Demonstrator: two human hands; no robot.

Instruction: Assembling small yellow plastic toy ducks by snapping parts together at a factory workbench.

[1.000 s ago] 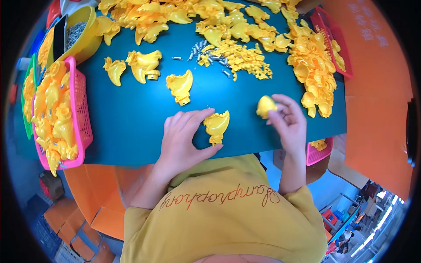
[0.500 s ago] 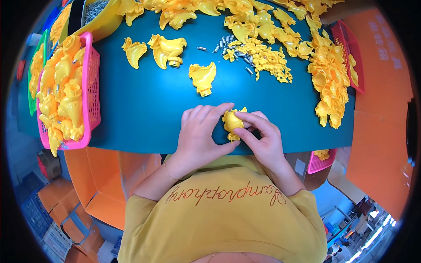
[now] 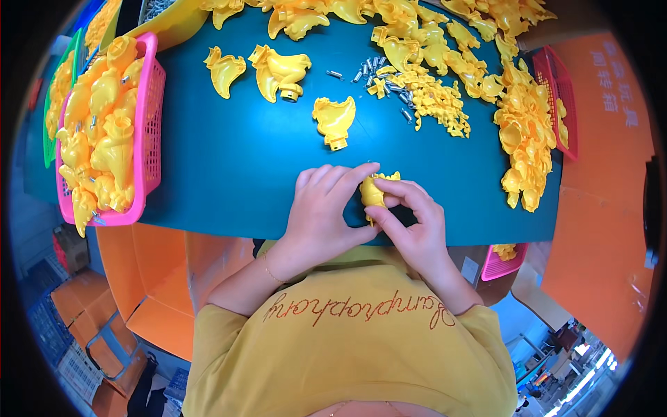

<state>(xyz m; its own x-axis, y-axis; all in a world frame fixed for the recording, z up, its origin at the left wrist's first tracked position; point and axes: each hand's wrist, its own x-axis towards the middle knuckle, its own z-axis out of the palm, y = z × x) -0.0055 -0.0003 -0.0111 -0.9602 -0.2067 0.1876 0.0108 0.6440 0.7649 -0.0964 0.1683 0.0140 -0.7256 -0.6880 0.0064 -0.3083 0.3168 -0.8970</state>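
Close to the table's near edge, a small rounded yellow plastic part (image 3: 372, 194) is between my two hands. My right hand (image 3: 415, 217) grips it with thumb and fingers from the right. My left hand (image 3: 321, 208) presses the part from the left, index fingertip at its top and thumb at its lower end; what the fingertips cover is hidden. Just beyond my hands lies a curved yellow shell piece (image 3: 335, 119). Farther left are a thin curved yellow piece (image 3: 225, 71) and a larger joined yellow piece (image 3: 279, 69).
A pink basket (image 3: 153, 118) heaped with yellow parts stands at the left. Small metal springs (image 3: 405, 115) lie beside a pile of tiny yellow pieces (image 3: 441, 104). Yellow shells (image 3: 517, 132) line the table's right side, near a red basket (image 3: 566, 104). A yellow bin (image 3: 182, 26) holds metal pieces.
The yellow part has turned slightly between my fingers, showing a narrower side. My hands keep nearly the same hold. The whole view has shifted a little.
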